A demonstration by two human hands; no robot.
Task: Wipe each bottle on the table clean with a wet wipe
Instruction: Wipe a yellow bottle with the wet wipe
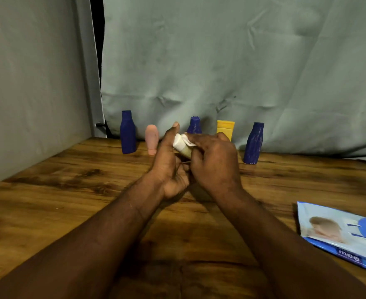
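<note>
Blue plastic wipe pack point(341, 231) at near right. Gripping small white-capped pale bottle point(183, 148) in left hand point(169, 167), rubbing with white wet wipe point(187, 140) pinched in right hand point(214, 162); seemingly partway, back row of five bottles point(194, 127) possibly pending.

Single head-worn wide view, facing forward and down, close above the table point(48, 201)

— How many bottles?
— 3 dark blue plastic bottles point(128, 134) point(194, 126) point(253, 144), 1 pink rounded plastic tube point(151, 139), 1 yellow flat tube point(225, 127), 1 white-capped cream bottle point(181, 146).
— Wipes?
— 1 white wet wipe point(187, 140), 1 blue wet-wipe pack point(337, 231).
</note>
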